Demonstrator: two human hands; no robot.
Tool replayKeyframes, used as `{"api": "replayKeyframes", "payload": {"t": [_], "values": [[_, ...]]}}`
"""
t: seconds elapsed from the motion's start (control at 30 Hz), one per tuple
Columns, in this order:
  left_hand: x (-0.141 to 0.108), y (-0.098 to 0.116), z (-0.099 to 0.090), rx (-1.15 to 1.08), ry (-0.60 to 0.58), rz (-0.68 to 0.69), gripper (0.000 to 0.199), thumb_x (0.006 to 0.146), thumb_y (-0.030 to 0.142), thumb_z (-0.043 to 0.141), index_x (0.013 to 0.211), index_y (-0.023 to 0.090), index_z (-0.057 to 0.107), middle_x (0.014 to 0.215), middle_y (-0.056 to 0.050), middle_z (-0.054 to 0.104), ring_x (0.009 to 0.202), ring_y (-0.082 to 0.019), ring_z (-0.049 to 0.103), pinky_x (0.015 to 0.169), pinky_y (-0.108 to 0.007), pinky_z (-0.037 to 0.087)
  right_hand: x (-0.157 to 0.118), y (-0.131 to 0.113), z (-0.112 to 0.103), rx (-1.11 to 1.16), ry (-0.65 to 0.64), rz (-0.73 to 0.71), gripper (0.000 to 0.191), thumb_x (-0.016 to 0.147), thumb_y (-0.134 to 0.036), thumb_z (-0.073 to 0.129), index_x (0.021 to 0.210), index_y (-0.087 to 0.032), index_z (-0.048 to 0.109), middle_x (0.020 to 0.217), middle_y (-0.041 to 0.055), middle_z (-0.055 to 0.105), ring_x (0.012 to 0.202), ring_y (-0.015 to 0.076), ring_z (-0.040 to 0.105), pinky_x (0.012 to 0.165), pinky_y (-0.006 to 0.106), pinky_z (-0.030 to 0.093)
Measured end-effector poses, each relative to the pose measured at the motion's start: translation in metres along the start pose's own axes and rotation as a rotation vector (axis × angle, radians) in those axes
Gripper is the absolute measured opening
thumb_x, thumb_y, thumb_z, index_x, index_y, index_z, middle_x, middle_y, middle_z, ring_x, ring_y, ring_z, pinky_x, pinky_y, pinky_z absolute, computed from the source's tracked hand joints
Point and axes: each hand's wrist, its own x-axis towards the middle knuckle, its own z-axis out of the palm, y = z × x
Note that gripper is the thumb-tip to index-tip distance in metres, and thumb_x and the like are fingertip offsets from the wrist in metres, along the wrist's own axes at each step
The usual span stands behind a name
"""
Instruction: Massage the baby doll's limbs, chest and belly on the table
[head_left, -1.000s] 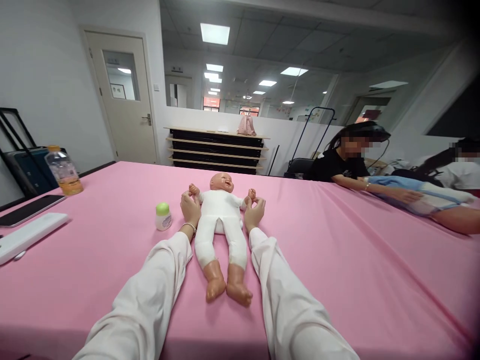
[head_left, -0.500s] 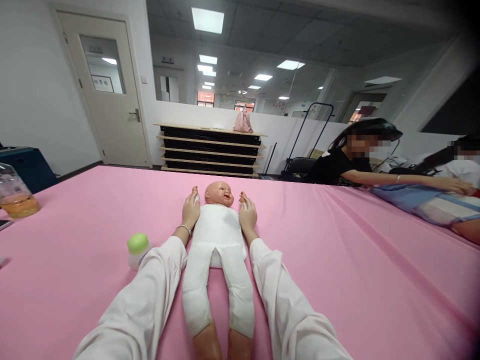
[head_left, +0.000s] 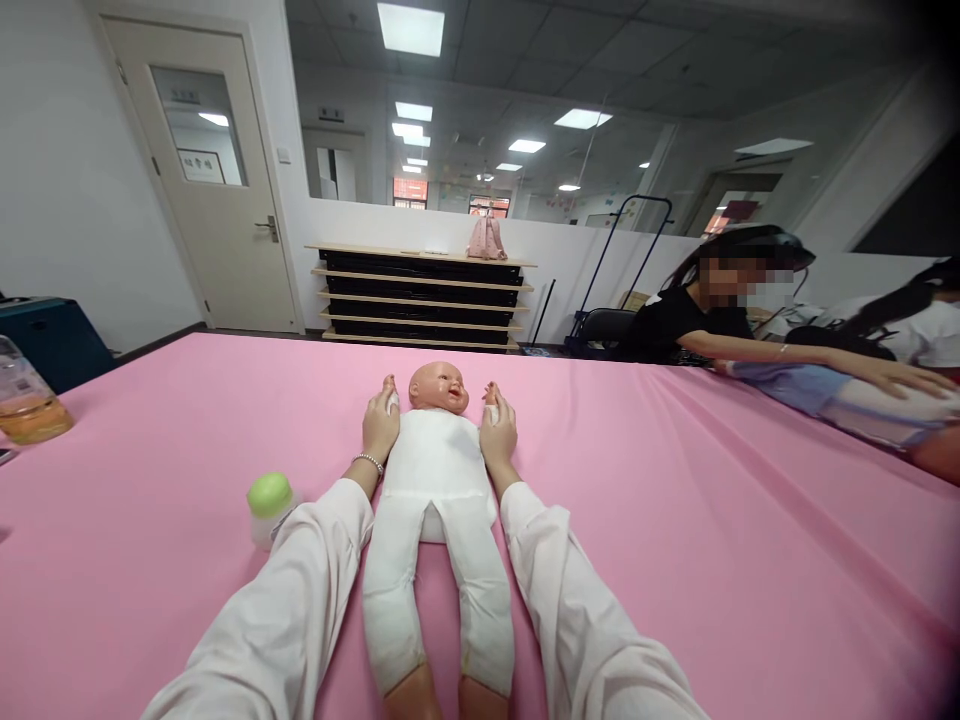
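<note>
A baby doll (head_left: 435, 455) with a white cloth body lies on its back on the pink-covered table (head_left: 600, 460), head away from me and legs toward me. My left hand (head_left: 381, 422), with a beaded bracelet at the wrist, is closed around the doll's arm on the left. Around its other arm my right hand (head_left: 498, 430) is wrapped. Both doll arms are bent up beside the head, with the small hands poking out above my fingers. My hands and sleeves hide most of the doll's arms.
Left of my left sleeve stands a jar with a green lid (head_left: 270, 494). A bottle of amber liquid (head_left: 30, 405) is at the left edge. On the right, a person in black (head_left: 682, 325) leans over another doll (head_left: 862, 405). Stacked shelves (head_left: 420, 290) stand behind the table.
My hands keep hold of the doll's arms; the right one has shifted slightly outward. The co-worker's hand on the right now lies flat over the other doll.
</note>
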Motion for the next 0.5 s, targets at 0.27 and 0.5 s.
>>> {"api": "replayKeyframes", "payload": {"t": [0.27,0.5], "values": [[-0.010,0.009,-0.012,0.052,0.250,0.126,0.054,0.071,0.012,0.052,0.123,0.015,0.036,0.116,-0.014,0.044,0.112,-0.024,0.044,0.092,-0.036,0.041,-0.008,-0.008,-0.005,0.063,0.206,-0.152,0.057,0.078,-0.029,0.047,0.129,-0.015,0.026,0.129,0.0172,0.035,0.123,0.0227,0.035,0.097,0.042,0.034],[-0.027,0.018,-0.025,0.035,0.294,0.146,0.077,0.063,0.006,0.053,0.132,0.010,0.020,0.121,-0.019,0.037,0.111,-0.027,0.045,0.090,-0.039,0.042,-0.030,-0.020,-0.027,0.114,0.138,-0.158,0.060,0.073,-0.023,0.049,0.128,-0.010,0.030,0.125,0.0174,0.042,0.117,0.0237,0.041,0.098,0.042,0.034]]}}
